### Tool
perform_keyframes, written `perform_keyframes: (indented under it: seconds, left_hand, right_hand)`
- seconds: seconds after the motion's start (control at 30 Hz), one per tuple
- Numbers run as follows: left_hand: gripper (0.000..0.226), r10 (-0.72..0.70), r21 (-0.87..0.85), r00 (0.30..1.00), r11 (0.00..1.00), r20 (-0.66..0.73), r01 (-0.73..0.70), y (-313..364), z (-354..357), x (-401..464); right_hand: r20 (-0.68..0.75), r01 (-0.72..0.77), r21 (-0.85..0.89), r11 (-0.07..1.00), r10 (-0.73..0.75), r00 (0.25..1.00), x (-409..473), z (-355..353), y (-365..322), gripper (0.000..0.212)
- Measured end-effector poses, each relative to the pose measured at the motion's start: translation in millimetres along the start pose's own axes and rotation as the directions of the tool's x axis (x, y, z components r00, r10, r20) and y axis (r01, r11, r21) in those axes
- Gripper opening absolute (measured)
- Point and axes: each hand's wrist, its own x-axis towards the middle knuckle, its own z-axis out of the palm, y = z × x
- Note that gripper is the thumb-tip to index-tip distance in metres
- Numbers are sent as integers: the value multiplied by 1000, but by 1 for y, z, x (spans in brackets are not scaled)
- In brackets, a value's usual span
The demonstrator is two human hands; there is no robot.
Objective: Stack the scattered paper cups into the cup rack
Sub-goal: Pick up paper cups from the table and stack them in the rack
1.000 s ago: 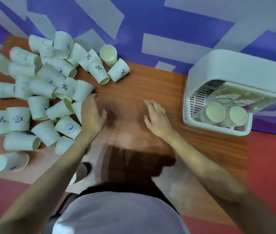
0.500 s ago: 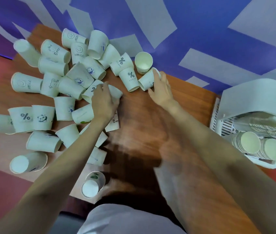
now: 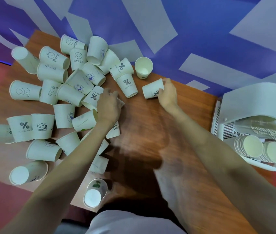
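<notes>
Several white paper cups (image 3: 54,98) lie scattered over the left half of a wooden table (image 3: 147,125). My right hand (image 3: 167,94) is closed around a "%" cup (image 3: 151,92) lying on its side near the table's far edge. My left hand (image 3: 108,107) is curled over a cup (image 3: 120,103) at the pile's right edge, mostly hiding it. The white cup rack (image 3: 258,105) stands at the right, with two rows of stacked cups (image 3: 250,146) lying in it, their bases toward me.
One cup (image 3: 143,67) stands upright at the far edge beside the purple and white wall. Another cup (image 3: 95,193) sits at the near edge. Bare wood lies between the pile and the rack. Red floor surrounds the table.
My right hand reached from mid-table to the far edge and closed on the "%" cup. My left hand moved up the pile's right edge onto a cup. The view tilted left.
</notes>
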Motion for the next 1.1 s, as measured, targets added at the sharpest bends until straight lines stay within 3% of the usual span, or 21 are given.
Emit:
perform_keyframes:
  seconds: [0.27, 0.43, 0.53, 0.63, 0.9, 1.1]
  left_hand:
    - [21, 107, -43, 992, 993, -69, -110, 36, -11, -33]
    - [11, 255, -184, 962, 945, -99, -270, 73, -7, -67]
    - [7, 360, -253, 926, 891, -111, -377, 102, 3, -90]
    - [9, 426, -314, 898, 842, -114, -439, 137, 15, -113]
    - [8, 577, -439, 798, 681, -171, -586, 225, 37, -162]
    - [12, 650, -521, 731, 559, -207, -645, 286, 48, -180]
  right_hand:
    - [-134, 143, 60, 988, -134, 982, -65, -59, 51, 25]
    - [-361, 344, 19, 939, -314, 878, -116, -112, 93, 15]
    - [-508, 378, -11, 926, -331, 795, -144, -136, 125, 13]
    - [-643, 348, -35, 937, -288, 710, -171, -154, 159, 14]
    - [-843, 154, -60, 986, -132, 521, -222, -202, 251, 14]
    - [-803, 106, -58, 993, -110, 585, -220, -224, 299, 20]
